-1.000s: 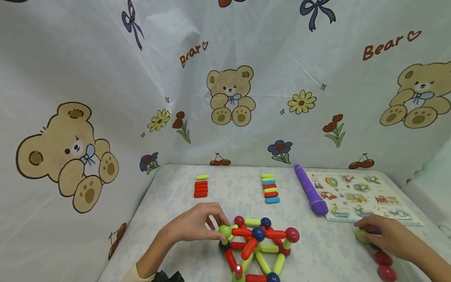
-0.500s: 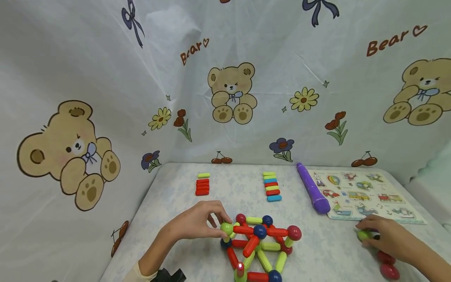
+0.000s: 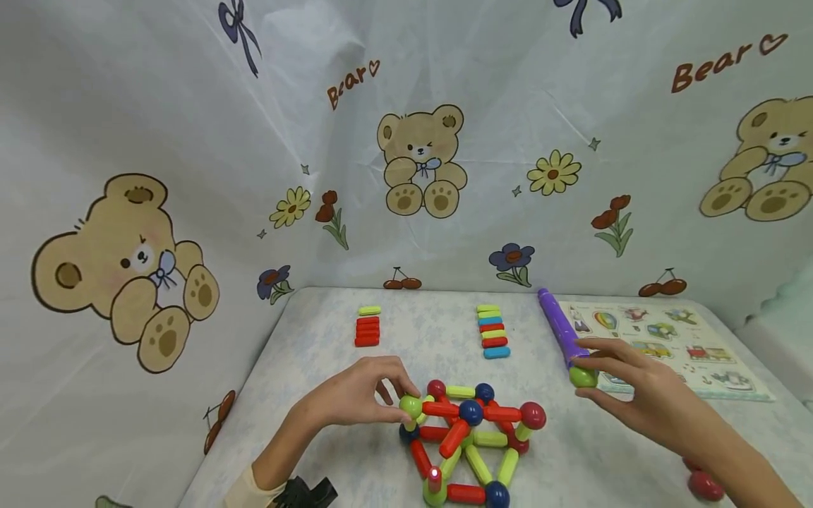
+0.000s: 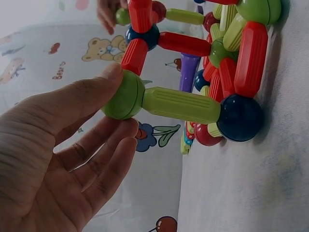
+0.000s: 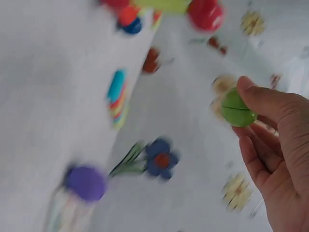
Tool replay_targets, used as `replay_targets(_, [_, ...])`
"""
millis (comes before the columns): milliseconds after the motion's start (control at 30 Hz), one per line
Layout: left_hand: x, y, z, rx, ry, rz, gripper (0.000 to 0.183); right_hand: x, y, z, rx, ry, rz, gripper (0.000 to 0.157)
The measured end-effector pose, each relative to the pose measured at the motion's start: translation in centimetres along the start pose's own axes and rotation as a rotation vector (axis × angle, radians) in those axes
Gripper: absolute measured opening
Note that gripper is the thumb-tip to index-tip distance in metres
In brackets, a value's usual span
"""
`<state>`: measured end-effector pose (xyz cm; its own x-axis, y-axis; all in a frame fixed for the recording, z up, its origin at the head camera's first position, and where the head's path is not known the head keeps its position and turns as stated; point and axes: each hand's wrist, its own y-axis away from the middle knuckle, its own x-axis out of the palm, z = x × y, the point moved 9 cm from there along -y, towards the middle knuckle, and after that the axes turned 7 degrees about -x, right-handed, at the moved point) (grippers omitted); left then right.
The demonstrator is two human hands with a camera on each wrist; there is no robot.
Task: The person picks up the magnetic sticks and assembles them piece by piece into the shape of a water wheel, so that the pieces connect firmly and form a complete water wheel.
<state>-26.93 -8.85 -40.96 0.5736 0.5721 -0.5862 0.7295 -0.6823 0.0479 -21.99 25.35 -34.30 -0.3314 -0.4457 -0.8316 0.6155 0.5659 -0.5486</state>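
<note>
A frame of red and green rods (image 3: 466, 494) joined by coloured balls stands at the front of the table. My left hand (image 3: 362, 395) pinches a green ball (image 4: 124, 95) at its upper left corner; a green rod (image 4: 181, 105) runs from that ball to a dark blue ball (image 4: 240, 117). Raised off the table to the right of the frame, my right hand (image 3: 648, 388) pinches a loose green ball (image 5: 236, 107) between thumb and fingers. In the head view this ball overlaps the lower end of a purple microphone-like stick (image 3: 559, 324).
Red rods (image 3: 367, 331) with one green rod lie in a column at the back left. Another column of mixed rods (image 3: 492, 331) lies at the back middle. A picture board (image 3: 711, 374) is at the right. Red balls (image 3: 705, 486) sit under the right forearm.
My right hand has lifted the green ball from the row of balls at the right and moved it up and left. My left hand keeps its pinch on the frame's corner ball.
</note>
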Motion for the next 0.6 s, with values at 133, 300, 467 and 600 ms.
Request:
replay_targets(133, [-0.1, 0.1, -0.2, 0.003, -0.003, 0.002, 0.027, 0.4, -3.4, 5.6, -0.119, -0.169, -0.004, 0.037])
replay_targets(300, [-0.2, 0.1, -0.5, 0.008, -0.008, 0.002, 0.027, 2.3, -6.2, 12.0, -0.282, -0.340, 0.030, 0.039])
replay_targets(467, [-0.2, 0.1, -0.6, 0.026, -0.009, 0.004, 0.027, 5.1, -7.3, 16.8, -0.448, -0.463, 0.105, 0.039])
replay_targets(600, [-0.2, 0.1, -0.5, 0.034, -0.008, 0.004, 0.027, 7.8, -7.3, 18.2, -0.461, -0.504, 0.233, 0.037])
